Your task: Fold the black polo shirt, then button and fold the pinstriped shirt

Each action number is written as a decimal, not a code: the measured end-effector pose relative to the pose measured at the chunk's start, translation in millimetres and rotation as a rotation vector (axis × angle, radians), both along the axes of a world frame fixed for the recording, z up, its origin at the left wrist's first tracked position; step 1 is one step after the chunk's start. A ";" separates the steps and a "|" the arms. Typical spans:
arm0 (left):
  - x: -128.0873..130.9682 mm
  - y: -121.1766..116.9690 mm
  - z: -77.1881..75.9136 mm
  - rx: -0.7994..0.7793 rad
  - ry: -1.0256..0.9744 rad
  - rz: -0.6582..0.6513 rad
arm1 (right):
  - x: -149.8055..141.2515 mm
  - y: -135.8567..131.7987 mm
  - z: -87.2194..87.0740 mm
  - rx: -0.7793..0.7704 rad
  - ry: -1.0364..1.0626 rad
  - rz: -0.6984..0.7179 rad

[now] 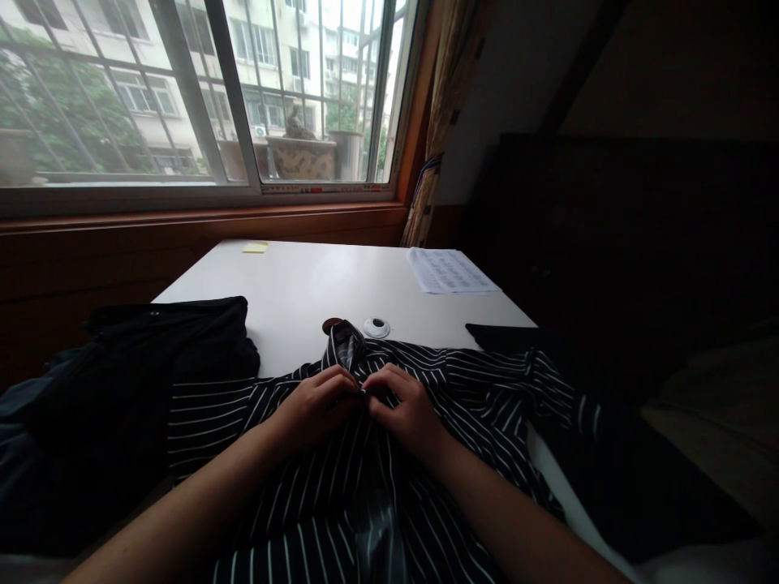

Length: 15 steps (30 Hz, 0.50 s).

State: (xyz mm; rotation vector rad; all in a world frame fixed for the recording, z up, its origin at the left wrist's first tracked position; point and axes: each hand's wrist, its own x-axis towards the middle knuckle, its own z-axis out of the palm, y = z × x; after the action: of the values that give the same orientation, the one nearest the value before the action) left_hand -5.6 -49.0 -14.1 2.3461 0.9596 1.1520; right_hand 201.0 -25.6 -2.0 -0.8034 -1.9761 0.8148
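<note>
A black shirt with thin white stripes (462, 389) lies spread over the near edge of a white table (316, 284). Its collar (344, 341) stands up at the middle. Just below the collar my left hand (316, 405) and my right hand (405, 405) meet, fingers curled and pinching the shirt's front edge together. What sits between the fingertips is too small to make out. Both forearms rest on the striped cloth.
A heap of plain dark clothing (152, 357) lies at the left. A printed sheet of paper (450, 270) sits at the table's far right, a yellow sticky note (254, 247) at the far edge, a round cable grommet (376, 327) beyond the collar. A window (200, 89) is behind.
</note>
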 end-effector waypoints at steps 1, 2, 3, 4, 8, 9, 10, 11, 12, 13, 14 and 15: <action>0.3 0.2 0.2 -0.005 -0.010 0.000 | 0.2 0.1 -0.6 -0.002 -0.001 -0.001; 0.6 0.2 0.6 -0.011 -0.017 0.000 | 0.5 0.1 -1.3 -0.003 -0.003 -0.003; 0.9 0.1 1.1 -0.017 -0.022 0.003 | 0.9 0.2 -1.9 -0.004 -0.006 -0.006; 1.2 0.0 1.7 -0.024 -0.024 0.010 | 1.2 0.2 -2.4 -0.004 -0.010 -0.010; 1.7 -0.1 3.4 -0.054 -0.020 0.054 | 1.7 0.5 -3.4 -0.048 -0.017 -0.030; 1.7 0.1 3.2 -0.057 -0.018 0.064 | 1.6 0.7 -3.5 -0.072 -0.015 -0.032; 1.6 0.4 2.8 -0.059 -0.017 0.070 | 1.6 1.0 -3.7 -0.101 -0.012 -0.031; 1.4 0.8 2.2 -0.061 -0.014 0.074 | 1.6 1.4 -4.1 -0.136 -0.007 -0.030; 1.3 1.1 1.3 -0.068 -0.011 0.079 | 1.6 1.8 -4.6 -0.174 -0.001 -0.027; 1.2 1.3 0.3 -0.080 -0.010 0.085 | 1.7 2.3 -5.3 -0.216 0.008 -0.022; 1.2 1.5 -0.8 -0.092 -0.018 0.093 | 1.7 2.7 -6.2 -0.261 0.019 -0.017; 1.1 1.5 -2.0 -0.099 -0.035 0.105 | 1.8 3.2 -7.2 -0.306 0.032 -0.013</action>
State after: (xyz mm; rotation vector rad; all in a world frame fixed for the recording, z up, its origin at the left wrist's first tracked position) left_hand -4.5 -47.5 -16.1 2.2143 1.1126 1.1532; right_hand 202.8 -22.4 -9.3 -0.9699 -1.8398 1.1325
